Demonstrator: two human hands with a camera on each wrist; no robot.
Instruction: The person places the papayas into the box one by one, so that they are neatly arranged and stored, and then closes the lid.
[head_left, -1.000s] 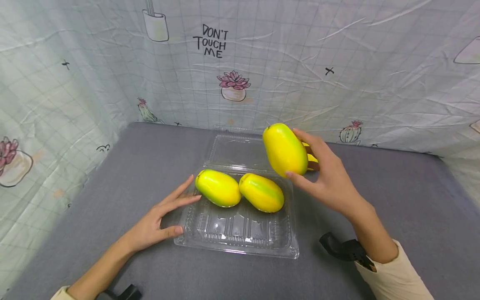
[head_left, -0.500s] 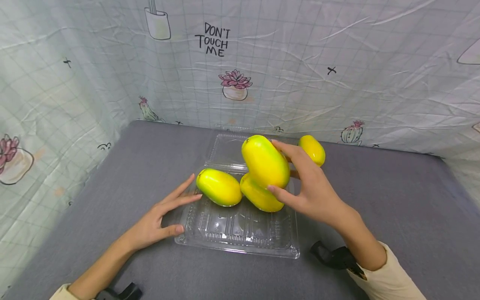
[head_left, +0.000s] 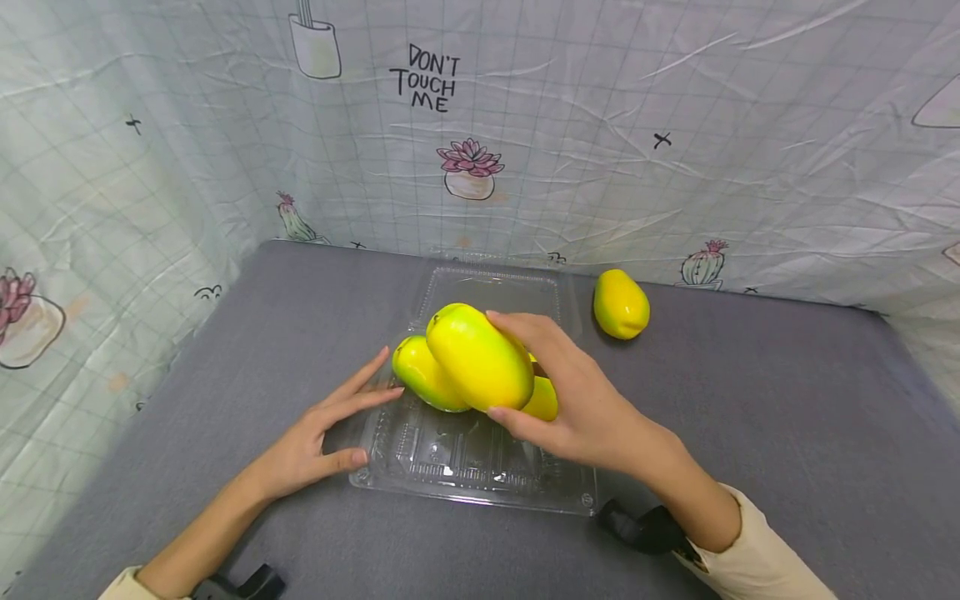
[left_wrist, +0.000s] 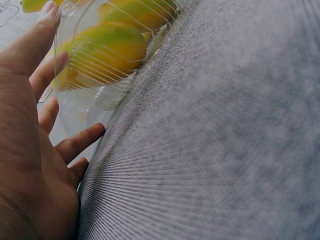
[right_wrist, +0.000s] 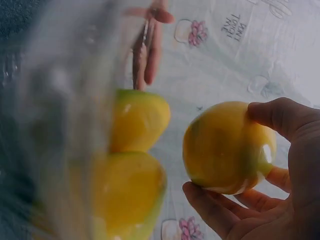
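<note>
My right hand (head_left: 577,400) grips a yellow-green mango (head_left: 480,357) above the near part of a clear plastic clamshell tray (head_left: 480,475); the right wrist view shows the same mango (right_wrist: 227,147) held between thumb and fingers. Two more mangoes lie in the tray, one at the left (head_left: 418,377) and one mostly hidden behind the held fruit (head_left: 543,398). My left hand (head_left: 322,433) rests flat on the table with straight fingers touching the tray's left edge, its fingers (left_wrist: 35,75) against the clear wall in the left wrist view.
A fourth mango (head_left: 621,303) lies loose on the grey table (head_left: 750,400) right of the tray's open lid (head_left: 487,287). A printed cloth backdrop (head_left: 600,125) walls in the back and both sides. Black straps sit near both wrists.
My right hand has carried the mango left and down, from beside the tray's right edge to above the tray's front. The left hand has stayed still.
</note>
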